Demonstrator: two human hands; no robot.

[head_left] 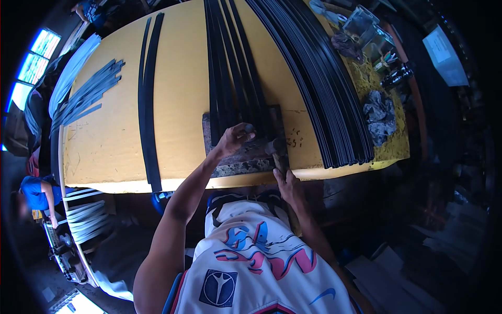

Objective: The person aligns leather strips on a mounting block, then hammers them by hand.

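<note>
Black rubber strips, long, thin and floppy by my judgement, lie with their ends on the dark block at the worktop's near edge, where my left hand pins them fingers-down while my right hand grips a hammer handle.

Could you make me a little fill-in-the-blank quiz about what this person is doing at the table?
1. The table top is coloured ____.
2. The left hand presses on long black ____ lying over a dark block.
3. The right hand grips a tool handle at the table's near ____.
4. A crumpled grey rag lies toward the table's ____ side.

Missing words: yellow; strips; edge; right
</note>
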